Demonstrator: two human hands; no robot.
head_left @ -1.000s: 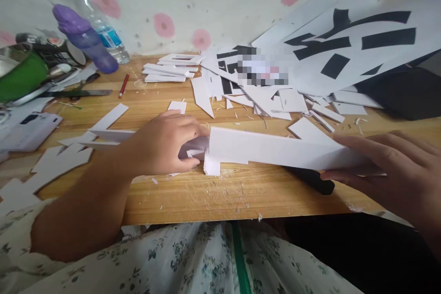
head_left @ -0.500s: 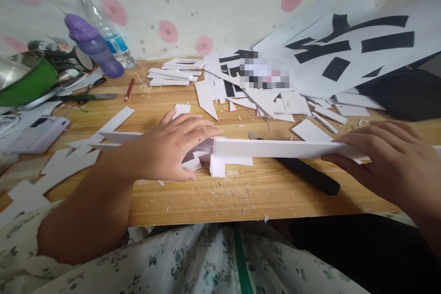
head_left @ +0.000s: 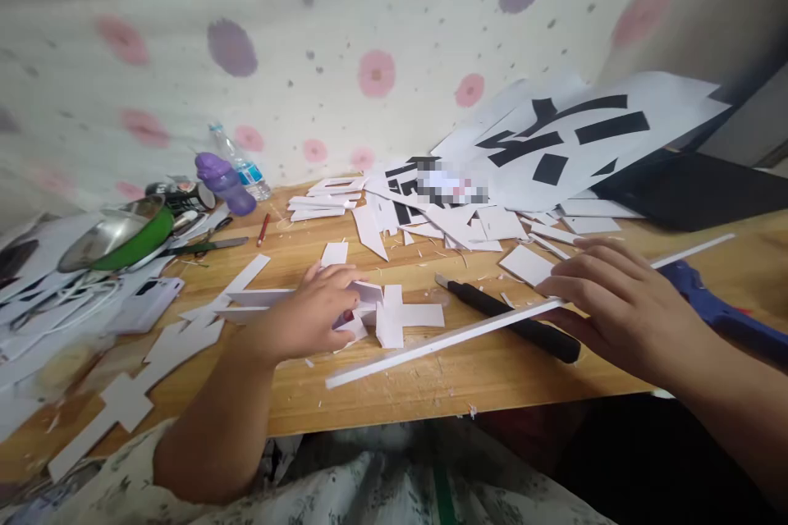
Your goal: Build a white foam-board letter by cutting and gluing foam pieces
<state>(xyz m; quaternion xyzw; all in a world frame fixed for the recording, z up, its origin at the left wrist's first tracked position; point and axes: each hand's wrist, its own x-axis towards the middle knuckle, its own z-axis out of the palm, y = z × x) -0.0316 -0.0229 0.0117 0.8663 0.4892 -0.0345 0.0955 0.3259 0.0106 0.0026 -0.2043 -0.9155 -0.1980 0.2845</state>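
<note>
Large white sheet [head_left: 591,139], upper right of the frame: heavy black strokes of one big character, seen at a slant and partly covered; not readable.
Smaller sheets [head_left: 403,174], centre, just left of it: fragments of black strokes beside a blurred patch; not readable.
Bottle label [head_left: 249,175], left of centre by the wall: blue band, print too small to read.
Dark can [head_left: 185,197], beside the bottle: label too blurred to read.
Words, brands, numbers: none legible.

The long strip [head_left: 431,346] crosses over the knife [head_left: 557,340], the cross-shaped piece [head_left: 401,317] just behind it, the bowl [head_left: 132,234] far left
</note>
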